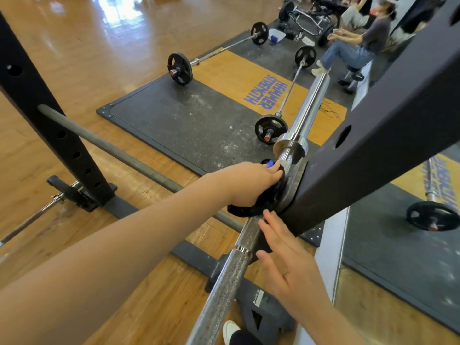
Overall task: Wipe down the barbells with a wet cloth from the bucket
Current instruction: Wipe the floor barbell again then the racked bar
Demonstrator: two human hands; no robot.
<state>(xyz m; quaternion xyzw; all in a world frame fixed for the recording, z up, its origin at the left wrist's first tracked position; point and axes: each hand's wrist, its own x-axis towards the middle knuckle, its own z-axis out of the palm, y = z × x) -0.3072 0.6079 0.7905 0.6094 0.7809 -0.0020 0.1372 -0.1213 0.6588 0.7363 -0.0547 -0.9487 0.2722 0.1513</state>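
Only the head cam here, looking down along the racked bar [225,277] toward the upright [373,135]. The left hand [251,185] has a dark cloth [251,207] bunched up under its fingers and is holding it against the bar right where the shaft meets the rack hook, just short of the collar [290,145]. Makes sense, that's the awkward bit where grime sits, so you have to cram the cloth in there. A tail of cloth hangs off below the hand. The right hand [286,255] is flat and spread, fingers straight, resting along the knurled part just beside the upright. My guess is it's steadying the bar so it doesn't roll while the other hand rubs. The sleeve [311,105] past the collar looks shiny, can't tell if it's been wiped. There's something blue [268,163] peeking out just behind the left hand, could be the bucket but I can't say. Two more loaded barbells [214,54] sit on the platform [174,120] further out, presumably still to do.
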